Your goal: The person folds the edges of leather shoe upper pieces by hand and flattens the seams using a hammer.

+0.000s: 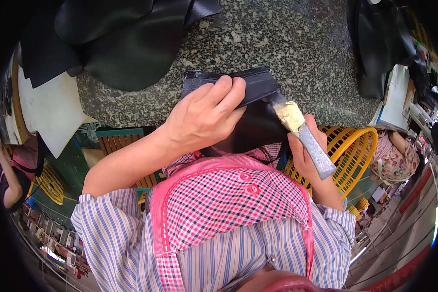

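My left hand [207, 114] grips a black leather piece [258, 87] with a stitched, folded edge, held over the near edge of the stone slab. Its fingers are curled over the top of the leather. Below, a smooth black part [255, 126] hangs toward my lap; I cannot tell if it is the same piece. In my right hand [299, 155] is a flat hand tool [318, 152] with a grey handle, a yellowish wrap and a dark, flat metal end. That metal end meets the right end of the leather. My right fingers are partly hidden behind the handle.
A speckled stone worktop [297, 44] spans the far side. Black leather pieces [131, 53] lie at its left, and more black leather [379, 48] at its right. A yellow plastic basket [362, 158] stands right of my lap. Another person's arm [10, 177] shows far left.
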A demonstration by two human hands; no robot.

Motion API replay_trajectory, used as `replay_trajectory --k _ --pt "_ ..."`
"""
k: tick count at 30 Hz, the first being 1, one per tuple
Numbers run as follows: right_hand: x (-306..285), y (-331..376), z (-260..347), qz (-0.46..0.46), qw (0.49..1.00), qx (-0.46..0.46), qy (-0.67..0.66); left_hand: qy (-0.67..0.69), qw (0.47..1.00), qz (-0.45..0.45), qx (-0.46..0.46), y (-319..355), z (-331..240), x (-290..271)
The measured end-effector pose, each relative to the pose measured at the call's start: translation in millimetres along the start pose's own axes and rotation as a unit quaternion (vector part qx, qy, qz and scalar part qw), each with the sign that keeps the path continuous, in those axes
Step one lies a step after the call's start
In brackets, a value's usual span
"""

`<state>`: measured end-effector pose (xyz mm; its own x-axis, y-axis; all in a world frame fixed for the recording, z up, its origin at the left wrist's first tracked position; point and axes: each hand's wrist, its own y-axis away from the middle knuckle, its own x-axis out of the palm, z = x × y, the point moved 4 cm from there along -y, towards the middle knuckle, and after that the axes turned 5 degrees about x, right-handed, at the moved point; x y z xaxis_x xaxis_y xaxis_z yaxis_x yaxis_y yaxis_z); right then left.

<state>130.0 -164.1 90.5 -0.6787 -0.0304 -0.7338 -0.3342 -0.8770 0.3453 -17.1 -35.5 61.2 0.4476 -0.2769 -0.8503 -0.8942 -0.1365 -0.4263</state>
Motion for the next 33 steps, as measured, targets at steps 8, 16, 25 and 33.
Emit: replay_trajectory --k 8,16,25,33 --pt "-2 -1 4 0.01 1.0 0.004 -0.005 0.096 0.993 0.0 -0.073 -8 12 -4" --pt "-5 -4 6 0.02 1.0 0.01 -0.003 0.112 0.973 -0.03 -0.199 -20 30 -7" --pt "-31 -24 14 -0.131 0.987 -0.042 -0.089 0.12 0.966 0.02 -0.23 -23 34 -4" --pt "-31 -45 15 -0.062 0.995 -0.065 0.04 0.132 0.966 0.006 -0.221 -23 33 -4"
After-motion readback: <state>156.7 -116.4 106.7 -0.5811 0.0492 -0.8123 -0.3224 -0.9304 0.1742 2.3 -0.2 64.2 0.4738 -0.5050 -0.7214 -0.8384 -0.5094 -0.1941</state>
